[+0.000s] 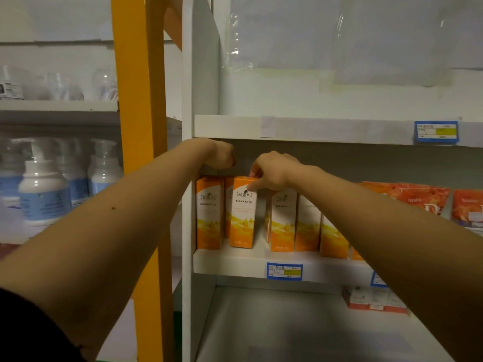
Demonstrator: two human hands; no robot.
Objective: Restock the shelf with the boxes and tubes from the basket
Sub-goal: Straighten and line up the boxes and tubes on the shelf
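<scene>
Several tall orange-and-white boxes stand in a row on the middle shelf. My right hand pinches the top of one orange box, which stands slightly tilted, second from the left. My left hand reaches deep into the shelf above the leftmost box, fingers curled; what they touch is hidden. More boxes of the same kind stand to the right, partly behind my right forearm. The basket is out of view.
Orange sachet packs sit at the right of the same shelf. Small red-and-white boxes stand on the lower shelf. A white upright and an orange post lie left; pump bottles fill the neighbouring rack.
</scene>
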